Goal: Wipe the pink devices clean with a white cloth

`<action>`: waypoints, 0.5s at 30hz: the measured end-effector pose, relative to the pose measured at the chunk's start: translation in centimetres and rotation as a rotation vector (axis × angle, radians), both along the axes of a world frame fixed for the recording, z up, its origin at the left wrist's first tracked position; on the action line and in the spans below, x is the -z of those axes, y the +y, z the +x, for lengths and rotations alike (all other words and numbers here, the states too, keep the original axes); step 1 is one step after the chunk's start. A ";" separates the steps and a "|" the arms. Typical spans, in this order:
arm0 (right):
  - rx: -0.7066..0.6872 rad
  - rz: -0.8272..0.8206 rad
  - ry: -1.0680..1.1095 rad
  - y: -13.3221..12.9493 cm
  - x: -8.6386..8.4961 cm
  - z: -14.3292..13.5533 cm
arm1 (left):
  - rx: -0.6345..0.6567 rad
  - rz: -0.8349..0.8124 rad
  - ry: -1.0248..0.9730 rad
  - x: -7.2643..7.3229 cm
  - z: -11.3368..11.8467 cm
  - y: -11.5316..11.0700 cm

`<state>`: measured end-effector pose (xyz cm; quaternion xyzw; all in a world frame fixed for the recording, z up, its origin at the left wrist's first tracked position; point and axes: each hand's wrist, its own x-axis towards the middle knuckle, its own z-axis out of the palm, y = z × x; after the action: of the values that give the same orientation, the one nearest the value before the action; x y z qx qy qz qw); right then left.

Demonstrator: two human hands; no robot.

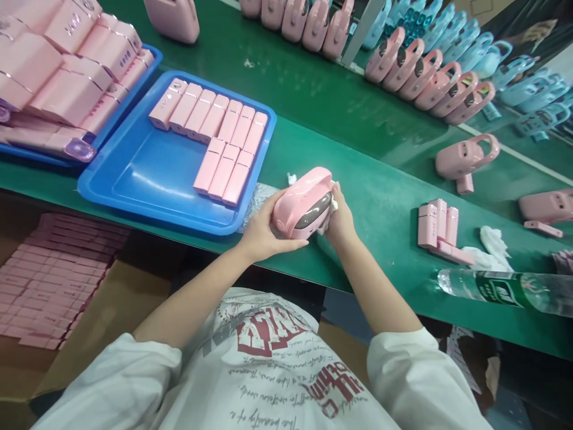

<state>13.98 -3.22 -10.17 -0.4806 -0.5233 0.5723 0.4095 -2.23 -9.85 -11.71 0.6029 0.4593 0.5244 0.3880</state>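
While the green table (pixel 367 197) carries the blue tray (pixel 134 173) alongside, the person's left hand (pixel 259 230) cups the pink housing (pixel 302 203) just above its near edge; right-hand fingers (pixel 338 200) pinch a white cloth (pixel 330 214) against it, best wiped with steady support.

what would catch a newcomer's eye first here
At the centre, the left hand and right hand grip a glossy pink plastic device over the green workbench. Left of it, a blue plastic tray holds pink rectangular blocks.
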 end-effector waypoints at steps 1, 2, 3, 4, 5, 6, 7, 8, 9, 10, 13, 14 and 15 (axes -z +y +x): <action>-0.013 -0.042 0.078 0.3 -0.5 0.2 | 0.041 0.028 -0.065 0.0 -0.1 -0.1; -0.023 -0.069 0.144 0.4 -1.0 0.3 | 0.082 0.059 -0.125 0.0 -0.2 -0.2; -0.042 -0.086 0.188 0.3 -1.5 0.3 | 0.120 0.089 -0.177 0.0 -0.3 -0.3; -0.070 -0.100 0.215 0.2 -1.8 0.2 | 0.153 0.115 -0.222 -0.1 -0.4 -0.3; -0.106 -0.124 0.240 0.0 -2.1 0.1 | 0.186 0.136 -0.263 -0.2 -0.5 -0.2; -0.146 -0.159 0.269 -0.3 -2.3 0.0 | 0.220 0.148 -0.304 -0.3 -0.5 -0.1; -0.189 -0.198 0.300 -0.5 -2.4 -0.1 | 0.257 0.153 -0.337 -0.5 -0.5 0.1; -0.231 -0.231 0.330 -0.7 -2.5 -0.2 | 0.293 0.151 -0.368 -0.6 -0.5 0.2; -0.265 -0.255 0.351 -0.9 -2.5 -0.3 | 0.327 0.145 -0.395 -0.8 -0.4 0.4; -0.287 -0.268 0.362 -1.1 -2.5 -0.4 | 0.356 0.141 -0.419 -0.9 -0.4 0.5; -0.295 -0.278 0.368 -1.5 -2.5 -0.4 | 0.400 0.107 -0.477 -1.3 -0.3 0.6; -0.294 -0.287 0.373 -1.7 -2.5 -0.3 | 0.404 0.076 -0.498 -1.3 -0.2 0.6; -0.290 -0.300 0.384 -1.8 -2.5 -0.3 | 0.397 0.034 -0.522 -1.4 -0.1 0.5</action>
<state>13.69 -4.98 -7.71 -0.3388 -0.4090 0.7764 0.3393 -2.36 -9.39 -10.34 0.5324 0.2088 0.5830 0.5772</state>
